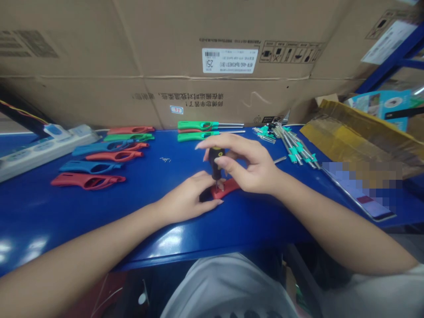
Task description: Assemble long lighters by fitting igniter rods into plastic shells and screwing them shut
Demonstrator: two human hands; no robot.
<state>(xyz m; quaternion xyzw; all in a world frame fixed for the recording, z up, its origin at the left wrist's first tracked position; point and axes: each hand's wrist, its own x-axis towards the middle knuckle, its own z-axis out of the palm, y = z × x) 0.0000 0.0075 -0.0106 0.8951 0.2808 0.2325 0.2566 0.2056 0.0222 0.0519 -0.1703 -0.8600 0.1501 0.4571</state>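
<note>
My right hand [247, 165] is closed round the black and yellow handle of a screwdriver [216, 162], which stands upright with its tip down on a red plastic lighter body [228, 188]. My left hand [190, 198] lies over the left end of that red body and presses it onto the blue table [99, 212], fingers curled on it. A thin metal tube [280, 160] sticks out to the right behind my right hand.
Several red, blue and green handle shells [99, 161] lie at the left. Finished green and red lighters [202, 130] lie at the back. A heap of metal tubes with green ends [291, 145] lies right. A power strip [39, 148], cardboard boxes [198, 66], a phone [361, 190].
</note>
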